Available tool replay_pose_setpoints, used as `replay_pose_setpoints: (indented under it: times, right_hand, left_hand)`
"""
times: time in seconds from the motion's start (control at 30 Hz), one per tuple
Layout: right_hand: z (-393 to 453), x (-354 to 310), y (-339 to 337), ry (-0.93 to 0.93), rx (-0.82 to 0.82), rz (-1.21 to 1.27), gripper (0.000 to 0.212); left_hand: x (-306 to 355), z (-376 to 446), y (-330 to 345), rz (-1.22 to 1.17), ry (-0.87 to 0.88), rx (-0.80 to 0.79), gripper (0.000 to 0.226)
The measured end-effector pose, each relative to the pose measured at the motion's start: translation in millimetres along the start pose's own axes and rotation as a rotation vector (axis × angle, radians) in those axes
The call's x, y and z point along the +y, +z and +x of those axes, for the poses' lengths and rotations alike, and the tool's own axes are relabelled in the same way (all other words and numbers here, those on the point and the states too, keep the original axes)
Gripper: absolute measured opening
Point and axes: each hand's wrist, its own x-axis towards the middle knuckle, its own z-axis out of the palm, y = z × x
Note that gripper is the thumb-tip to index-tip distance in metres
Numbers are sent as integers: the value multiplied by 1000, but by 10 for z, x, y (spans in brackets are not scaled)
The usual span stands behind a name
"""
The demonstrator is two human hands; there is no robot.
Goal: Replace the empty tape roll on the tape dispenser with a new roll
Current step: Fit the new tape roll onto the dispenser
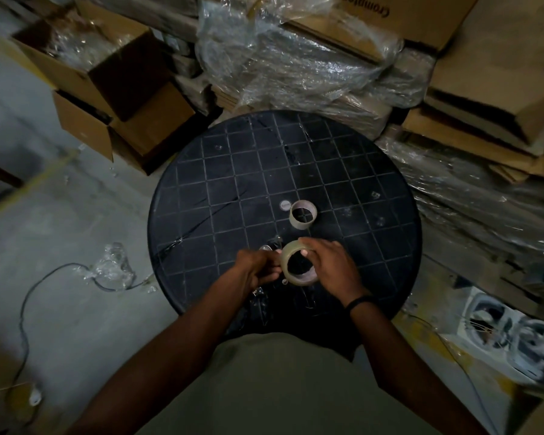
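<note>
A new roll of clear tape (296, 279) is held just above the near part of the round black table (201, 189). My right hand (330, 268) grips the roll with fingers over its rim and a fingertip inside the hole. My left hand (256, 268) pinches at the roll's left edge, apparently on the tape's loose end. The empty cardboard core (302, 214) stands on the table farther away, beyond the hands. A small metal part of the dispenser (266, 248) peeks out behind my left hand; most of it is hidden.
A small white disc (285, 205) lies left of the empty core. Cardboard boxes (132, 120) and crumpled plastic wrap (296, 67) crowd the far and right sides. A cable (41, 284) and plastic scrap (113, 265) lie on the floor at left.
</note>
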Motion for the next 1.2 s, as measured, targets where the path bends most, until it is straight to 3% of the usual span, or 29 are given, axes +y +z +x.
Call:
replay_pose_setpoints:
  times: [0.2, 0.33, 0.4, 0.5, 0.6, 0.8, 0.87, 1.0, 1.2]
  right_hand:
    - [12, 81, -32, 23, -47, 155, 40]
    - [-30, 10, -96, 91, -156, 146, 94]
    - [-51, -17, -153, 80, -122, 97, 107]
    - [-16, -67, -195, 39, -52, -71, 104]
    - [57, -133, -153, 37, -117, -200, 110]
    - [68, -172, 0, 62, -236, -316, 104]
    - [38, -166, 75, 44, -273, -339, 102]
    - [-27, -94, 176, 19, -336, -361, 98]
    - [-109, -19, 337, 58, -403, -403, 97]
  left_hand:
    - [27, 0, 115, -4, -27, -26, 15]
    - [130, -23, 209, -4, -7, -25, 9]
    - [194, -21, 236, 11, 13, -32, 10]
    - [256, -8, 278, 67, 36, -35, 9]
    - [252, 59, 281, 184, 101, 71, 9]
    - [86, 326, 134, 787, 109, 355, 70]
    - [63, 203, 91, 971, 121, 363, 70]
    - [-26, 172, 0, 1114, 203, 380, 63]
    - [-209, 273, -69, 1385, 478, 398, 43]
